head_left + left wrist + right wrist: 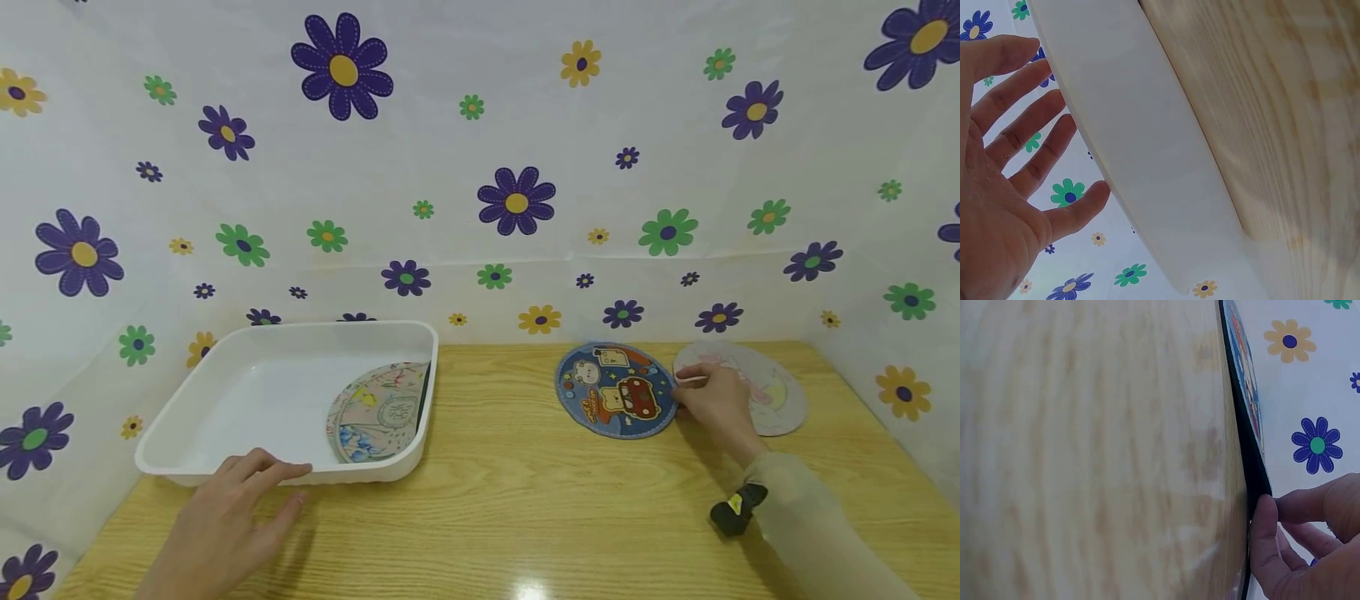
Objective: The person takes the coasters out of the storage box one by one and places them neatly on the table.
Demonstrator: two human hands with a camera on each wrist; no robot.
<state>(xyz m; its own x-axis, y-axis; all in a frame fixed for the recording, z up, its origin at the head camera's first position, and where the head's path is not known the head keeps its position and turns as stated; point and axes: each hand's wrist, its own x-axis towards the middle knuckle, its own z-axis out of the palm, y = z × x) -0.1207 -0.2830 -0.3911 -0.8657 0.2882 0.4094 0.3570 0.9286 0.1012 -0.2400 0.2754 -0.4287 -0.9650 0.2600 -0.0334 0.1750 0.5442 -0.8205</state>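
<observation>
A round blue mat [617, 390] with a cartoon bear and a red car lies at the back right of the table. My right hand [716, 404] pinches its right edge between thumb and fingers. In the right wrist view that edge of the mat [1252, 444] is tilted up, showing its black underside. A pale round mat [780, 396] with a pink and yellow picture lies partly behind the same hand. At the left stands a white plastic tray [247, 392]. My left hand [225, 521] rests its fingertips on the near rim, fingers loosely spread.
Inside the tray, a beige patterned round mat [378, 412] leans at the right end, with a dark edge showing beside it. The wooden table [510, 483] meets a flower-printed white sheet [450, 167] at the back and both sides.
</observation>
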